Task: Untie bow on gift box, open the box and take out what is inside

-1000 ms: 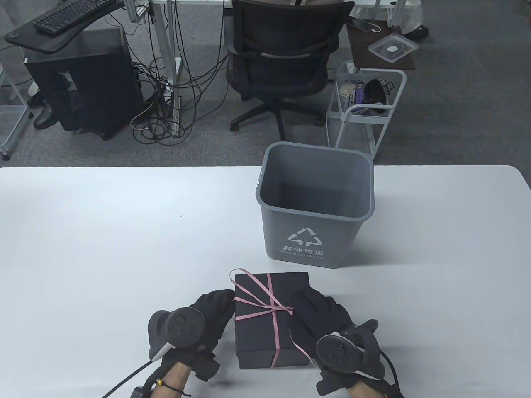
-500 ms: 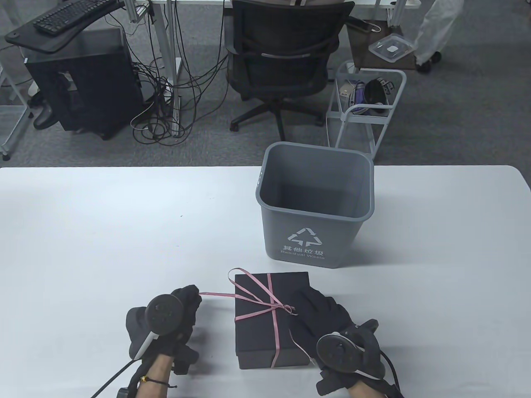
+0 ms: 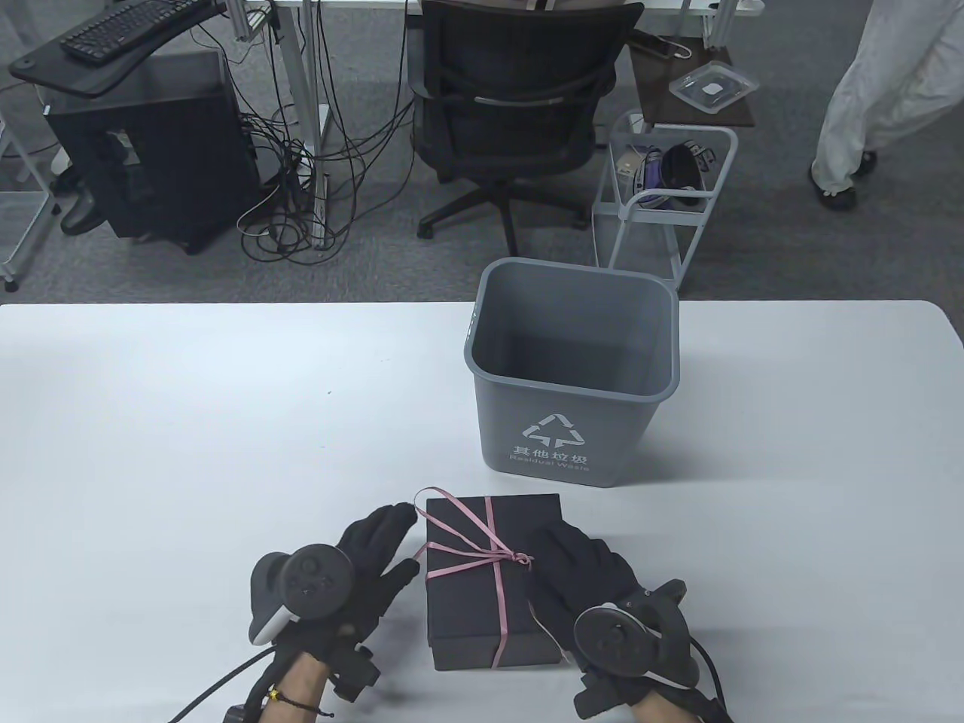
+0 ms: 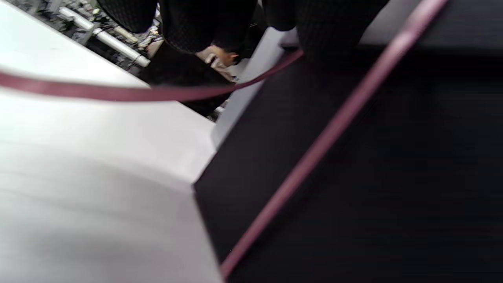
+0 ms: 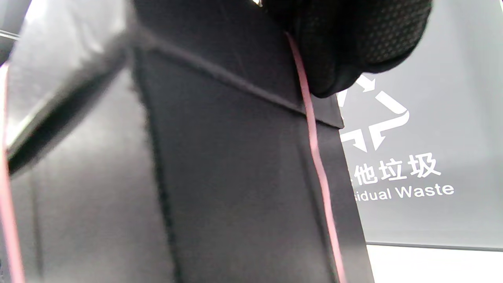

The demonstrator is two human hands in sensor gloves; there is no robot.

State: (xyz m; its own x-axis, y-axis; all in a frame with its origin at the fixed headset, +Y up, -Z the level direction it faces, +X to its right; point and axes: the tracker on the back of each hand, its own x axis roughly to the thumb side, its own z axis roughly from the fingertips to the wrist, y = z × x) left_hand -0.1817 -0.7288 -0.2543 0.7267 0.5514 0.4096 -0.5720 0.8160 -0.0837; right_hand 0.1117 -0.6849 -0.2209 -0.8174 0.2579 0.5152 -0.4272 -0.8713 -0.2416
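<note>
A black gift box (image 3: pixel 493 602) lies near the table's front edge, with a thin pink ribbon (image 3: pixel 493 561) knotted right of its middle. One ribbon loop (image 3: pixel 440 508) hangs off the far left corner. My left hand (image 3: pixel 380 542) is beside the box's left side, fingers spread and straight, and a slack ribbon strand ends near its thumb. The left wrist view shows the box side (image 4: pixel 373 177) and the ribbon (image 4: pixel 314 157) running past the fingertips (image 4: pixel 326 31). My right hand (image 3: pixel 565 550) lies flat on the lid's right edge; in its wrist view a fingertip (image 5: pixel 353 47) sits over the box (image 5: pixel 235 177).
A grey waste bin (image 3: pixel 572 422) stands just behind the box and fills the right wrist view's background (image 5: pixel 412 118). The white table (image 3: pixel 188 422) stretches left and right. Beyond it are an office chair (image 3: pixel 520 113), a wire cart (image 3: pixel 663 196) and a person's legs (image 3: pixel 881 98).
My left hand pulled a ribbon strand out to the left, then came back beside the box with its fingers spread; the strand now lies slack. A person walked in at the upper right.
</note>
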